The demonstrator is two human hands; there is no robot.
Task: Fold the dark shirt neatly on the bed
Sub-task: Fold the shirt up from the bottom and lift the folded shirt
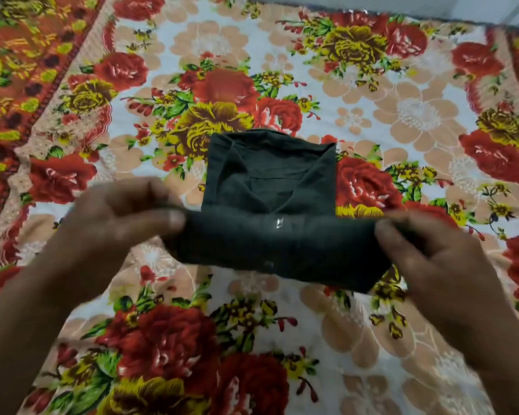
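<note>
The dark shirt [271, 181] lies in the middle of the bed, folded into a narrow stack with its collar at the far end. Its near part is lifted off the bed as a doubled band with two buttons showing. My left hand [117, 214] pinches the left end of that band, thumb on top. My right hand [426, 253] pinches the right end the same way. Both hands hold the band a little above the bedspread.
A floral bedspread [372, 109] with red and yellow roses covers the whole bed. An orange patterned border [15, 85] runs along the left side. The bed's far edge meets a pale wall at the top.
</note>
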